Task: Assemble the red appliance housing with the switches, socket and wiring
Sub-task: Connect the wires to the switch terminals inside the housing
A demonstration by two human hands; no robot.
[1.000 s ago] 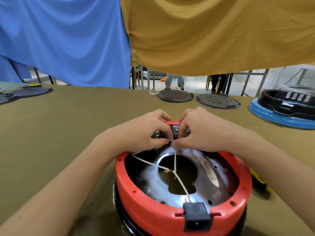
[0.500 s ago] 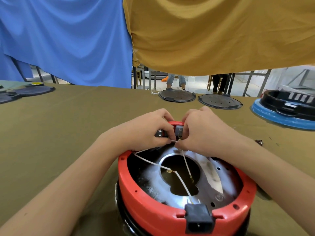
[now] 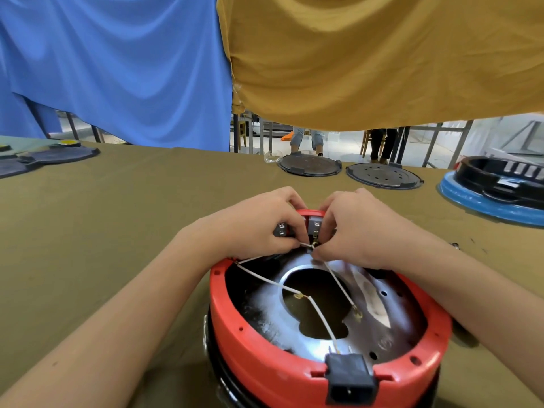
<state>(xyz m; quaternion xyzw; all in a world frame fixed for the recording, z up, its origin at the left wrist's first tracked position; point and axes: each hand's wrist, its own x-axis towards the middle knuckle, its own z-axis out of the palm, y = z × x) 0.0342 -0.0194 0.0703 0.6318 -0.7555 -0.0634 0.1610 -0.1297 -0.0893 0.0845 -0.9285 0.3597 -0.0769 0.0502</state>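
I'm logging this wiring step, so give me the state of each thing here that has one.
red housing: upside down on the table, open side up
socket: seated in the near rim
switches: seated in the far rim
white wires: slack across the opening, one terminal end free
left hand: pinching a wire at a switch
right hand: pinching a wire at a switch

You view an evenly lit, bright scene. Daylight enters from the gap at 1 o'clock. Glare washes the metal plate [image 3: 312, 316] inside the red housing [image 3: 273, 375]. Soft shadows fall beneath your forearms. Wide-angle distortion bends the table [image 3: 117, 201] edges at 9 and 3 o'clock.
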